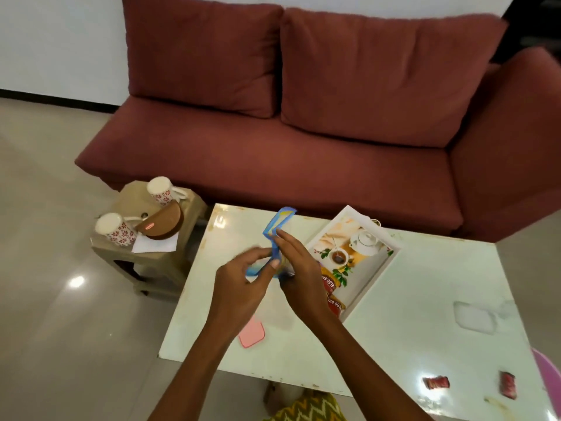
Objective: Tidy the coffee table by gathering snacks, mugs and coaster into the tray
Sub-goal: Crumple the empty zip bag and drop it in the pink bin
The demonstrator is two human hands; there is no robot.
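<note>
Both my hands hold a blue and yellow snack packet [278, 227] upright above the white coffee table [409, 299]. My left hand [243, 281] pinches its lower end and my right hand [299, 268] grips its middle. The white tray [387, 262] with a tea picture lies just right of my hands. A red and orange snack packet [332, 294] rests in the tray's near end. A pink coaster [252, 332] lies on the table under my left wrist. Two small red sweets, one [436, 382] left of the other [507, 388], sit near the table's front right.
Left of the table stands a small beige stool [194, 205] bearing two white mugs with red patterns, the far one [161, 189] and the near one [117, 229], a brown round container [164, 224] and a white paper [154, 245]. A maroon sofa [303, 132] stands behind. A clear lid-like item [473, 316] lies at right.
</note>
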